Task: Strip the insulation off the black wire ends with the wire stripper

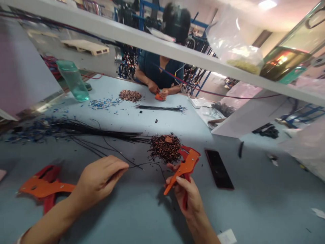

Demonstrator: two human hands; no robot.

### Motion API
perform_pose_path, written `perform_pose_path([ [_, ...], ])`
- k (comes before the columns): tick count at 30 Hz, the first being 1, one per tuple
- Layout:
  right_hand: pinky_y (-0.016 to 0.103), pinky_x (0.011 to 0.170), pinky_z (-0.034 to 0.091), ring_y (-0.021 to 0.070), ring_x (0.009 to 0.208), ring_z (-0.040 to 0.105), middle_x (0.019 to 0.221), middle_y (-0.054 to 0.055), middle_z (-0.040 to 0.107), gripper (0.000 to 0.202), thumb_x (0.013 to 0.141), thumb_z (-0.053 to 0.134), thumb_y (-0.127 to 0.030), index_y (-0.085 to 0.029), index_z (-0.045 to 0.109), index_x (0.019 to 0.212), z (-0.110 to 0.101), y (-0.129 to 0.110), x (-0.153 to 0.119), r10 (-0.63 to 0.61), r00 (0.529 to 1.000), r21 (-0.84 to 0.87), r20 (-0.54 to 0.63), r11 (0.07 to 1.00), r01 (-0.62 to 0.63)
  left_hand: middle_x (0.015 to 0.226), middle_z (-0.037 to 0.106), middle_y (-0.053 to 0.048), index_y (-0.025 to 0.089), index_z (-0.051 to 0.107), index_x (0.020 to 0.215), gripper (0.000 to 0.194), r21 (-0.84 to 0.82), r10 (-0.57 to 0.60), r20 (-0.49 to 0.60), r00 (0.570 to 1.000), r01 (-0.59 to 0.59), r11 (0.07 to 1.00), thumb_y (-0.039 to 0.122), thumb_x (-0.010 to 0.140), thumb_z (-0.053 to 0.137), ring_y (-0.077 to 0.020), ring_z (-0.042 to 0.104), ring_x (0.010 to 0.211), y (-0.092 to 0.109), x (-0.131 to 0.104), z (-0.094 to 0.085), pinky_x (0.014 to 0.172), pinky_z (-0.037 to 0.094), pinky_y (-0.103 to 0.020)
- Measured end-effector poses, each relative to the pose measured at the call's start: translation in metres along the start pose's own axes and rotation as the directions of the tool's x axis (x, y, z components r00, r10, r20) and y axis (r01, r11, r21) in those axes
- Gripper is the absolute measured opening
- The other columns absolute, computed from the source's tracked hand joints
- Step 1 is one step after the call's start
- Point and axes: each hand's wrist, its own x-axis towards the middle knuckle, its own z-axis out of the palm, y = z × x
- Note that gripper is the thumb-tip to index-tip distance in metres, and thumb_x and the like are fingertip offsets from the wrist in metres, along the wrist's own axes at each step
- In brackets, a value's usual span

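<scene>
On the near side of the dark clippings pile [164, 149], the right hand [193, 199] grips an orange wire stripper [187, 166], hiding part of its handles. Left of the pile, the left hand [100, 178] pinches a thin black wire [151, 163] whose far end is hard to make out. Farther left, a second stripper [39, 185] lies partly covered by that forearm [54, 218].

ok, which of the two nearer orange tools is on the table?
The far-left orange tool, lying on the table; the other orange tool is held in the right hand.
</scene>
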Motion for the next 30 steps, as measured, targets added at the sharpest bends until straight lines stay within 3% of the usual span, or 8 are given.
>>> perform_pose_path([
  [3,0.034,0.054,0.058,0.0189,0.063,0.068,0.113,0.007,0.069,0.026,0.068,0.073,-0.020,-0.020,0.061,0.092,0.000,-0.002,-0.001,0.013,1.000,0.013,0.020,1.000,-0.014,0.079,0.072,-0.005,0.016,0.064,0.091,0.015,0.111,0.073,-0.063,0.995,-0.066,0.992,0.013,0.091,0.050,-0.0175,0.066,0.072,0.004,0.000,0.003,0.068,0.051,-0.027],
  [8,0.030,0.057,0.056,0.0187,0.064,0.069,0.101,0.009,0.073,0.030,0.067,0.075,-0.021,-0.017,0.060,0.093,-0.001,-0.003,-0.005,0.077,0.989,-0.030,0.123,0.997,-0.074,0.080,0.073,-0.007,0.015,0.065,0.091,0.017,0.252,0.169,-0.110,0.979,-0.137,0.958,0.009,0.089,0.049,-0.0201,0.066,0.074,0.009,0.002,0.010,0.072,0.050,-0.032],
  [12,0.030,0.058,0.056,0.0176,0.062,0.067,0.081,0.005,0.072,0.037,0.064,0.078,-0.023,-0.017,0.058,0.094,0.000,0.003,-0.007,0.148,0.971,-0.057,0.190,0.989,-0.139,0.080,0.073,-0.007,0.016,0.067,0.088,0.020,0.292,0.132,-0.069,0.989,-0.107,0.951,0.010,0.089,0.048,-0.0197,0.066,0.073,0.003,-0.002,0.015,0.071,0.050,-0.031],
  [18,0.030,0.058,0.056,0.0158,0.061,0.065,0.074,-0.002,0.064,0.037,0.065,0.080,-0.025,-0.017,0.057,0.093,0.000,0.011,-0.005,0.057,0.996,-0.170,0.061,0.984,-0.046,0.085,0.073,-0.007,0.018,0.067,0.091,0.025,0.241,0.052,0.101,0.994,-0.075,0.968,0.014,0.090,0.043,-0.0214,0.066,0.075,-0.005,-0.015,0.013,0.075,0.049,-0.037],
  [23,0.026,0.054,0.052,0.0148,0.060,0.062,0.075,-0.001,0.064,0.035,0.064,0.079,-0.023,-0.016,0.059,0.092,0.006,0.013,-0.008,0.055,0.996,-0.265,0.070,0.964,-0.035,0.129,0.060,-0.012,0.019,0.054,0.126,0.043,0.075,-0.039,0.172,0.984,0.026,0.997,0.008,0.086,0.043,-0.0253,0.057,0.114,0.038,-0.015,0.021,0.093,0.046,-0.040],
  [25,0.025,0.056,0.051,0.0136,0.060,0.060,0.074,-0.002,0.064,0.031,0.064,0.078,-0.020,-0.015,0.061,0.089,0.008,0.015,-0.010,0.055,0.994,-0.298,0.090,0.954,-0.025,0.127,0.061,-0.012,0.017,0.055,0.124,0.050,-0.020,-0.041,0.183,0.982,0.046,0.999,0.000,0.081,0.036,-0.0215,0.060,0.111,0.060,-0.011,0.035,0.088,0.051,-0.031],
  [27,0.023,0.056,0.050,0.0127,0.060,0.058,0.070,-0.002,0.063,0.027,0.063,0.077,-0.018,-0.015,0.061,0.085,0.009,0.018,-0.011,0.047,0.994,-0.323,0.104,0.946,-0.011,0.123,0.063,-0.016,0.012,0.055,0.122,0.049,-0.059,-0.056,0.247,0.967,0.073,0.996,0.000,0.079,0.036,-0.0241,0.062,0.108,0.075,-0.005,0.050,0.085,0.053,-0.033],
  [30,0.021,0.058,0.048,0.0116,0.061,0.056,0.069,-0.003,0.062,0.025,0.063,0.077,-0.018,-0.015,0.062,0.082,0.007,0.020,-0.011,0.029,0.994,-0.338,0.104,0.941,0.008,0.094,0.071,-0.010,0.015,0.061,0.108,0.031,-0.093,-0.125,0.372,0.920,0.171,0.981,0.009,0.088,0.038,-0.0220,0.068,0.081,0.082,0.005,0.065,0.067,0.054,-0.031],
])
